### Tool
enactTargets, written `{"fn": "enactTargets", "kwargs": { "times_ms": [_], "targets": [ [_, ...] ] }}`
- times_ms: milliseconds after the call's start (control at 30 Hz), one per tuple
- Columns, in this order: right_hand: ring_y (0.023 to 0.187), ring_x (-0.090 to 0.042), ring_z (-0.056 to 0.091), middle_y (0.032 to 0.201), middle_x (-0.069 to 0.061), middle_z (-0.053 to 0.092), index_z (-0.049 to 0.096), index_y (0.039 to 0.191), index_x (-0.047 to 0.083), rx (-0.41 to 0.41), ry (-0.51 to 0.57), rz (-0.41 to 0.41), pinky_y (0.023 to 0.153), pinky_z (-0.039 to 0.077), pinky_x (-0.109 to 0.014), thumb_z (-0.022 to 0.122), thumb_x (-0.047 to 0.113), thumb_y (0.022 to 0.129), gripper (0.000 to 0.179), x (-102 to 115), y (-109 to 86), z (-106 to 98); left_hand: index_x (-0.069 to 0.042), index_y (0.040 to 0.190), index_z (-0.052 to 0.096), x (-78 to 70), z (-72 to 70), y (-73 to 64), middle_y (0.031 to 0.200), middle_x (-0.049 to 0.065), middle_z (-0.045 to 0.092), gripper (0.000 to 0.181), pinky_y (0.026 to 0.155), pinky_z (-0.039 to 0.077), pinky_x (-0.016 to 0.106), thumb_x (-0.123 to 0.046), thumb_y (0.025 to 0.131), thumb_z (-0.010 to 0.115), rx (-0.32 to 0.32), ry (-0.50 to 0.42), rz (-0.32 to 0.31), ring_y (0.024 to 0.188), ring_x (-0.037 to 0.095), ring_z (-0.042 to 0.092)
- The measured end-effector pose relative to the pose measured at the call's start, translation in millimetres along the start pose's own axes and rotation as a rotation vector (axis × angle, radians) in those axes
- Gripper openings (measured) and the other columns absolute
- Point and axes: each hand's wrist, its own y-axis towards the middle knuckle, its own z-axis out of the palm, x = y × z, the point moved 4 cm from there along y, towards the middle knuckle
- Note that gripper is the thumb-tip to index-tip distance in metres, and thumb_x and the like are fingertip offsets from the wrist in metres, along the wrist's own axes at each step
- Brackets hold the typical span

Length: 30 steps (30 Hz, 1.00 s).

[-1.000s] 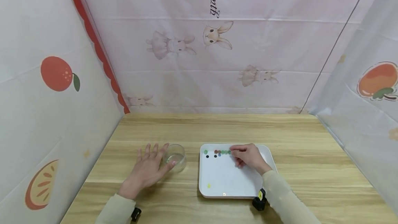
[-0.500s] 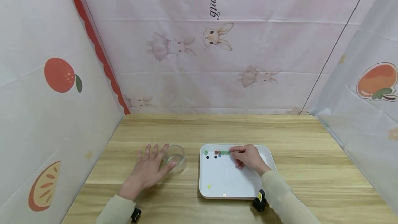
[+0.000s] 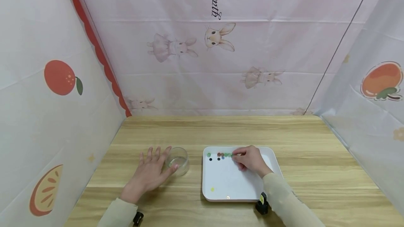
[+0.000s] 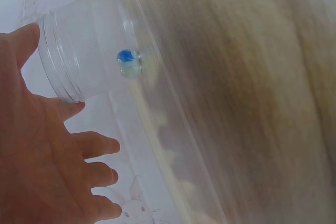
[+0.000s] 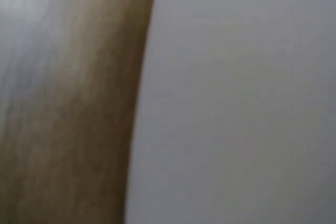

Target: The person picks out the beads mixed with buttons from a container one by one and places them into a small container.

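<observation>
My left hand (image 3: 148,172) is beside a clear round jar (image 3: 177,160), its thumb and index finger gripping the rim from two sides while the other fingers spread out. In the left wrist view, a blue-swirled marble (image 4: 126,55) and a pale one (image 4: 130,70) lie at the jar's bottom. My right hand (image 3: 250,158) is over the white tray (image 3: 233,181), pinching a green marble at the right end of a row; the fingertips partly hide it. The row has brown marbles (image 3: 219,154) on the left and green marbles (image 3: 226,155) on the right.
A separate green marble (image 3: 209,155) lies in the tray's far left corner. Black dots (image 3: 210,159) and a blue one (image 3: 223,158) lie just below the row. A yellow piece (image 3: 212,189) is near the tray's front left. Printed cloth walls (image 3: 202,80) border the wooden table (image 3: 315,157).
My right hand has shifted slightly left along the row, its fingertips now closer to the green marbles. My left hand and the jar have stayed in place.
</observation>
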Motion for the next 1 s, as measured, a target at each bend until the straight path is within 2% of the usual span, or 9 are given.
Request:
{"fn": "enactTargets", "kwargs": {
  "times_ms": [333, 533, 733, 1000],
  "targets": [
    [0.045, -0.016, 0.062, 0.055, -0.005, 0.067, 0.082, 0.110, 0.006, -0.005, -0.023, -0.011, 0.049, 0.057, -0.030, 0.075, 0.006, 0.095, 0.017, -0.1, -1.9, -0.7, -0.019, 0.169, 0.026, 0.9, 4.2, -0.8, 0.167, 0.033, 0.030, 0.085, 0.121, 0.006, 0.082, -0.072, 0.104, 0.039, -0.012, -0.003, 0.001, 0.156, 0.060, 0.017],
    [0.049, -0.017, 0.062, 0.057, -0.005, 0.067, 0.082, 0.115, 0.008, -0.015, -0.024, -0.034, 0.053, 0.056, -0.030, 0.075, 0.012, 0.097, 0.020, 7.2, -3.2, -4.2, -0.020, 0.169, 0.025, 1.5, 5.0, -0.5, 0.167, 0.033, 0.029, 0.085, 0.121, 0.006, 0.081, -0.073, 0.104, 0.038, -0.017, -0.004, 0.002, 0.156, 0.059, 0.016],
    [0.057, -0.015, 0.065, 0.066, -0.005, 0.068, 0.080, 0.119, 0.008, 0.043, 0.052, -0.069, 0.060, 0.062, -0.031, 0.075, 0.018, 0.098, 0.023, 21.5, -2.3, -4.8, -0.020, 0.169, 0.026, 3.4, 3.3, 1.5, 0.167, 0.033, 0.030, 0.085, 0.121, 0.007, 0.082, -0.073, 0.104, 0.039, -0.023, -0.002, 0.006, 0.156, 0.059, 0.017],
    [0.063, -0.016, 0.069, 0.082, -0.016, 0.075, 0.078, 0.123, 0.009, 0.078, 0.121, -0.068, 0.065, 0.064, -0.031, 0.077, 0.024, 0.098, 0.029, 38.6, -1.7, -3.7, -0.019, 0.169, 0.027, 5.8, 2.0, 3.4, 0.167, 0.033, 0.030, 0.085, 0.121, 0.004, 0.081, -0.073, 0.104, 0.039, -0.021, -0.013, 0.010, 0.156, 0.059, 0.016]
  ]
}}
